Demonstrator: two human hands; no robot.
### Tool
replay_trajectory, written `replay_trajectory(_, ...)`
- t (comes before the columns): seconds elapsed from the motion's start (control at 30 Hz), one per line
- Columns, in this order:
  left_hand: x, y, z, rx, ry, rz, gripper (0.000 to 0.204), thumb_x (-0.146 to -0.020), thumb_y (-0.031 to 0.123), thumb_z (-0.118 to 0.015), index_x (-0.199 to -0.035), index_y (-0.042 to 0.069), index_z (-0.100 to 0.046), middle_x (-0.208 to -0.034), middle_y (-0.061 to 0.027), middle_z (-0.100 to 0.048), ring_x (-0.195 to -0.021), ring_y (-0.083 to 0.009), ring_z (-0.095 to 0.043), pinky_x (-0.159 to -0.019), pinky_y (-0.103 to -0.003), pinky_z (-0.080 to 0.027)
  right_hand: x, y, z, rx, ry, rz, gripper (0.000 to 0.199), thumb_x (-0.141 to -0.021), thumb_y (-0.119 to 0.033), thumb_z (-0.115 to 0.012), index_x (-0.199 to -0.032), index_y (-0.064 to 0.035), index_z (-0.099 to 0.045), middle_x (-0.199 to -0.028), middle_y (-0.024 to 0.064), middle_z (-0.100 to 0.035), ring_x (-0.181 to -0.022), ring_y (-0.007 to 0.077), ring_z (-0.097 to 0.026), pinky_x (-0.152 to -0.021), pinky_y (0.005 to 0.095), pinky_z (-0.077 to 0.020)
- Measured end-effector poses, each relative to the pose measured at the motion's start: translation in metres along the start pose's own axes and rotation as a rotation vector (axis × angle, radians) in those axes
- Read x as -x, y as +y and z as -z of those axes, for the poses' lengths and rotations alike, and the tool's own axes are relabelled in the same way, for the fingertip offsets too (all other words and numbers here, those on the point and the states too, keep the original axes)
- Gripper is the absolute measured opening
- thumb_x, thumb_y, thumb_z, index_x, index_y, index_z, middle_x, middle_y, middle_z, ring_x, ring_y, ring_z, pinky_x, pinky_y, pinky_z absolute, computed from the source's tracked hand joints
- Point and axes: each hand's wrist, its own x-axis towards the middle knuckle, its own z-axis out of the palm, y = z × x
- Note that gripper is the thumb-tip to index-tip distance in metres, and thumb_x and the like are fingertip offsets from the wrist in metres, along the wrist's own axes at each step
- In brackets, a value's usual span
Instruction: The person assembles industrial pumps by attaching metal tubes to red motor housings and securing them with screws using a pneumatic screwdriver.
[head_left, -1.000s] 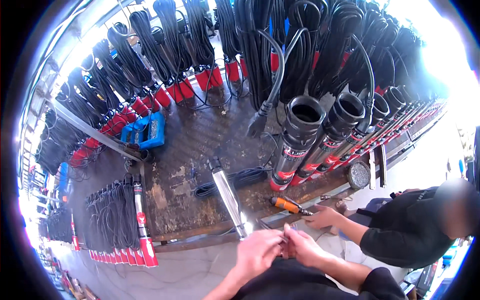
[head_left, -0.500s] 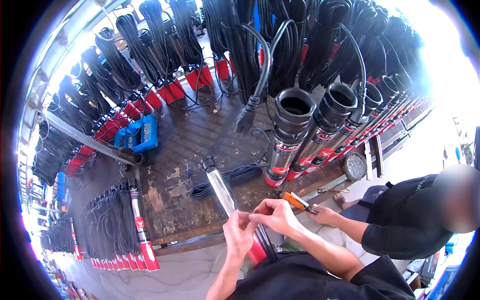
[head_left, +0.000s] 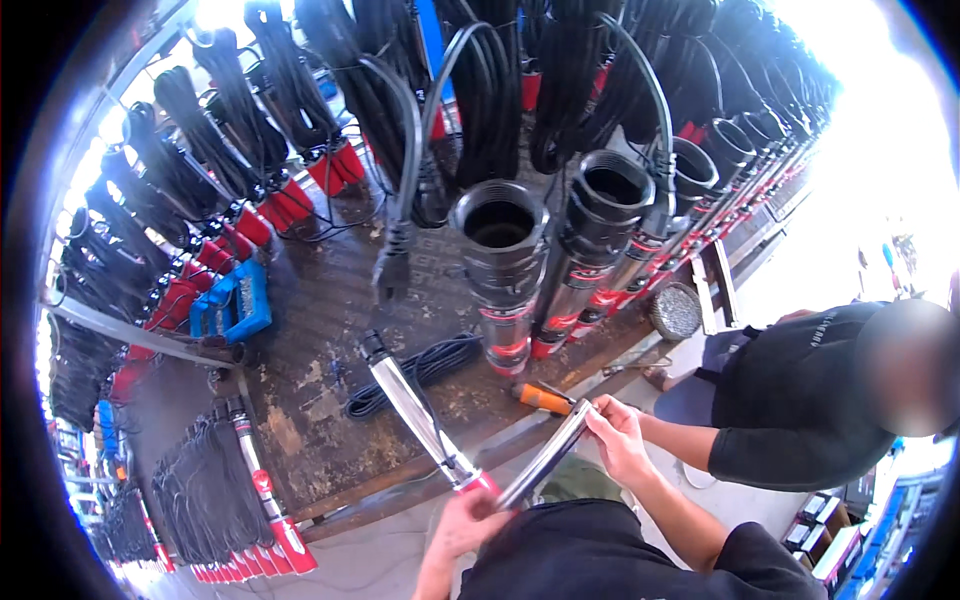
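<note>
A slim submersible pump point(head_left: 415, 405) with a silver body, black top and red lower end leans across the table's front edge toward me. My left hand point(head_left: 470, 525) is at its red end, by the lower end of a long, narrow metal strip point(head_left: 545, 455); motion blurs its fingers, so its grip is unclear. The strip slants up to the right, away from the pump. My right hand point(head_left: 618, 440) pinches its upper end. Just beyond that hand lies an orange-handled tool point(head_left: 545, 398).
A coil of black cable point(head_left: 425, 372) lies on the worn table point(head_left: 320, 400). Larger pumps point(head_left: 505, 290) stand in a row on the right. A blue crate point(head_left: 232, 305) and more pumps point(head_left: 265, 490) are on the left. A co-worker point(head_left: 790, 400) is close at right.
My hands were together on the pump; now they are apart, my right hand up and right with the strip's end. The strip has swung away from the pump. The view has shifted right.
</note>
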Motion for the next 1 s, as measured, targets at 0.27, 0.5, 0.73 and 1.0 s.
replay_trajectory(0.27,0.059,0.1,0.014,0.142,0.389,-0.54,0.018,-0.08,0.002,-0.077,-0.096,-0.006,-0.07,-0.088,-0.012,-0.072,-0.075,-0.0139,-0.065,-0.069,-0.024,-0.05,0.037,0.03,0.029,0.864,-0.095,-0.062,0.03,-0.093,-0.022,-0.07,-0.112,0.0005,-0.063,-0.097,0.0091,-0.07,-0.093,0.0217,-0.068,-0.084,0.0342,-0.0521)
replay_trajectory(0.5,0.034,0.142,-0.016,-0.152,0.43,-0.553,0.018,-0.081,-0.003,-0.075,-0.098,0.0,-0.069,-0.088,-0.0095,-0.074,-0.082,-0.0126,-0.069,-0.074,-0.027,-0.053,0.026,-0.047,-0.089,0.731,-0.473,0.454,0.049,-0.085,-0.018,-0.078,-0.127,-0.0018,-0.06,-0.114,0.0164,-0.066,-0.102,0.0297,-0.067,-0.088,0.0381,-0.0541)
replay_trajectory(0.73,0.009,0.126,-0.027,-0.21,0.417,-0.375,0.014,-0.084,-0.005,-0.07,-0.096,-0.006,-0.063,-0.08,-0.0074,-0.072,-0.075,-0.0069,-0.064,-0.065,-0.024,-0.051,0.002,-0.049,-0.11,0.797,-0.515,0.382,0.022,-0.08,-0.018,-0.081,-0.089,-0.0024,-0.068,-0.079,0.0115,-0.068,-0.071,0.0265,-0.068,-0.064,0.0356,-0.0535)
replay_trajectory(1.0,-0.03,0.114,-0.032,-0.191,0.409,-0.357,0.01,-0.083,-0.002,-0.073,-0.088,-0.003,-0.064,-0.07,-0.0008,-0.066,-0.067,-0.0035,-0.057,-0.058,-0.022,-0.047,-0.014,-0.022,-0.095,0.781,-0.356,0.171,0.024,-0.082,-0.017,-0.081,-0.086,0.001,-0.065,-0.072,0.0083,-0.069,-0.062,0.0132,-0.063,-0.06,0.0292,-0.0514)
